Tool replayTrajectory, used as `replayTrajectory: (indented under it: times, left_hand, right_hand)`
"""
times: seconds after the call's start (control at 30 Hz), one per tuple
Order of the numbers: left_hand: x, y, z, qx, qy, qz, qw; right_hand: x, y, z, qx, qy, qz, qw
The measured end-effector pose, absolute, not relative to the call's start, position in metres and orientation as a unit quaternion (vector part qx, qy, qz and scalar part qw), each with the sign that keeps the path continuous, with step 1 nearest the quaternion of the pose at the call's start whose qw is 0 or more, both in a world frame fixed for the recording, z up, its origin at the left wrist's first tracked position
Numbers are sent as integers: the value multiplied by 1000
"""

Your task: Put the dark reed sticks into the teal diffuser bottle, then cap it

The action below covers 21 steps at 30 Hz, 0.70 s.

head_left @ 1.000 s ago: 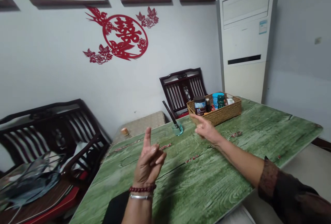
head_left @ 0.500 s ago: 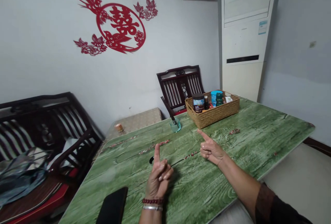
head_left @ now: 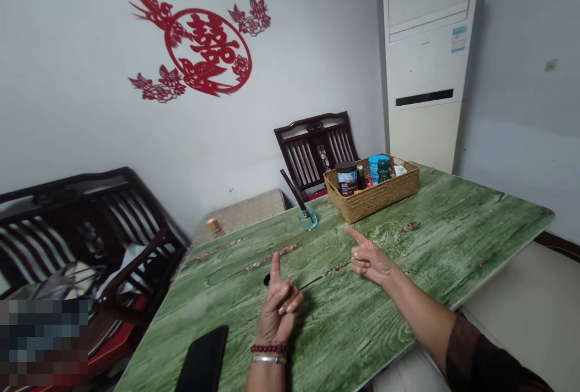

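My left hand (head_left: 278, 310) is raised above the green wood-grain table (head_left: 453, 241), its index finger upright and its other fingers curled. It wears a red bead bracelet and a silver bangle. My right hand (head_left: 369, 262) points its index finger left across the tabletop, with the other fingers curled. Neither hand holds anything. A black phone (head_left: 202, 359) lies on the table nearest my left wrist. A woven basket (head_left: 371, 189) of jars and bottles and a glass (head_left: 307, 218) holding a dark stick stand beyond my right hand.
A dark wooden chair (head_left: 315, 153) stands behind the table's far edge. A wooden bench (head_left: 90, 229) with cloth and bags lies to the left. A white air conditioner (head_left: 426, 60) stands at the far right corner. A small bottle (head_left: 214, 226) sits on a beige surface past the table.
My right hand has moved back from the basket toward me. Both hands sit lower in the view, the head view has levelled, and the black phone has come into view.
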<state>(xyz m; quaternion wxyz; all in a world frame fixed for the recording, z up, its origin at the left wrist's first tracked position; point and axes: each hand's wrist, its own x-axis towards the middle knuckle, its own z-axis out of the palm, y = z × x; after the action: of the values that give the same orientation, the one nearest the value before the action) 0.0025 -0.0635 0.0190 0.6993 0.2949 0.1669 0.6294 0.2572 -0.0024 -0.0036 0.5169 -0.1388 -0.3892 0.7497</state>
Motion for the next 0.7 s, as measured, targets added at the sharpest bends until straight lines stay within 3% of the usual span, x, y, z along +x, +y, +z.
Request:
replayTrajectory:
  times: [0.17, 0.27, 0.33, 0.47, 0.7]
  left_hand:
    - [-2, -30, 71, 294, 205, 673, 646]
    - [-10, 14, 107, 401, 334, 670, 529]
    - [-13, 46, 113, 483, 477, 610, 410]
    - [-6, 103, 76, 502, 556, 556, 360]
    - [23, 193, 9, 526, 603, 539, 262]
  right_hand:
    - [252, 27, 22, -211, -434, 695, 533]
    - [245, 52, 24, -371, -550, 523, 535]
    - [241, 63, 10, -454, -636, 391, 486]
    - [234, 68, -30, -464, -735, 283, 405]
    - [235, 74, -43, -474, -716, 305, 412]
